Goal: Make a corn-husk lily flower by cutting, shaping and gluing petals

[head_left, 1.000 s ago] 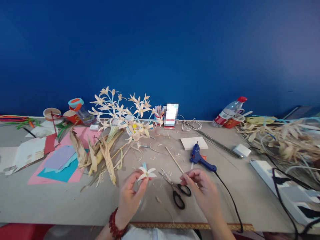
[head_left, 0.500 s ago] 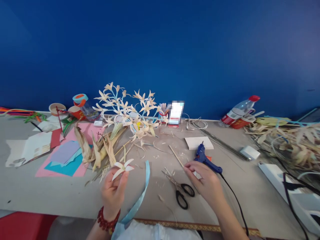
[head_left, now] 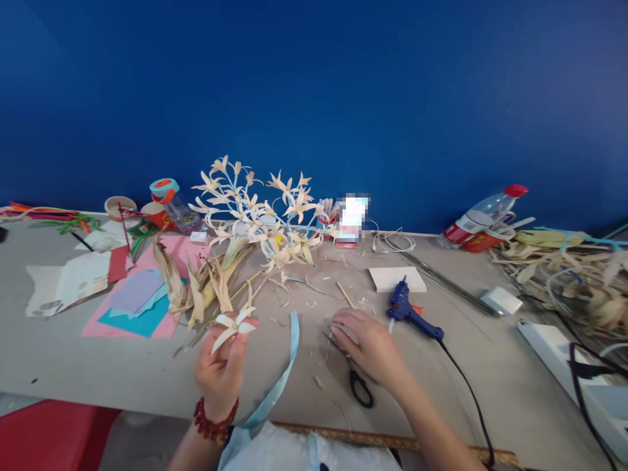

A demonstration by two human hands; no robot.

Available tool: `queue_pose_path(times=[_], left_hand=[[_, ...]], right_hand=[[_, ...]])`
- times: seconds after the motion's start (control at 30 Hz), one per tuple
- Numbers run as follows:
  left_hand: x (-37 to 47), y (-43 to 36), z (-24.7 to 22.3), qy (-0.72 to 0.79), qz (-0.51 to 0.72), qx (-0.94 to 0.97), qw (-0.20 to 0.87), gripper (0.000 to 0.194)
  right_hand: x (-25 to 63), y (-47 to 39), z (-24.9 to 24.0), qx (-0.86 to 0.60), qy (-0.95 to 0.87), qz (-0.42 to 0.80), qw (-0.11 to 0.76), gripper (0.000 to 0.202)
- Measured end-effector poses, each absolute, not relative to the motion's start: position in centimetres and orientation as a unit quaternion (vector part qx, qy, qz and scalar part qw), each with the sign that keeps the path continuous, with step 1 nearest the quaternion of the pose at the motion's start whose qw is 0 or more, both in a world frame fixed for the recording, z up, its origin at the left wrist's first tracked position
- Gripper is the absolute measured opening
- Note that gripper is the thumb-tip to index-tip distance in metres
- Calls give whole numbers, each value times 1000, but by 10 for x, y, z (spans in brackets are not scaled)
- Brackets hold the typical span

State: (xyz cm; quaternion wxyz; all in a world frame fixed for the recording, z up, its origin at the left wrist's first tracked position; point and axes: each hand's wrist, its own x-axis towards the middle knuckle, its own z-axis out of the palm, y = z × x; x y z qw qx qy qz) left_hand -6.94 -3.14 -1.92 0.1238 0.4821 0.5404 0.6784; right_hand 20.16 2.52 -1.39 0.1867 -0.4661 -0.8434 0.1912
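My left hand (head_left: pixel 220 363) is closed, pinching a small cream husk flower (head_left: pixel 236 325) with pointed petals between thumb and fingers. My right hand (head_left: pixel 367 343) lies low over the table, its fingers bent and close together; whatever they grip is hidden. Beneath it are the scissors (head_left: pixel 362 391), with one black handle loop showing and the blades partly covered. A thin pale stick (head_left: pixel 346 296) pokes out beyond its fingers. A light blue ribbon (head_left: pixel 293 347) runs between my hands. Behind them spreads a bunch of finished husk flowers (head_left: pixel 260 219) on blue-wrapped stems.
A blue glue gun (head_left: pixel 409 311) lies right of my right hand beside a white card (head_left: pixel 396 280). Dried corn husks (head_left: pixel 216 288) and coloured paper (head_left: pixel 135 320) lie left. A bottle (head_left: pixel 483 216), wires (head_left: pixel 446 281) and a power strip (head_left: pixel 559 366) are on the right.
My right hand has moved left from the stick's near end to over the scissors, covering part of them. My left hand still holds the flower. The view has shifted slightly.
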Motion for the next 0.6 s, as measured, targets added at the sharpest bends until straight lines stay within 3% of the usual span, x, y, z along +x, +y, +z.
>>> queue_pose_path(times=[0.33,0.6], left_hand=[[-71,-39,-14,533,674,500,111,7],[-78,-37,-14,539,682,490,69,8]], right_hand=[[126,111,-34,-418,-891,133,121,37],[130,99,-30,-422,-891,115,122,36]])
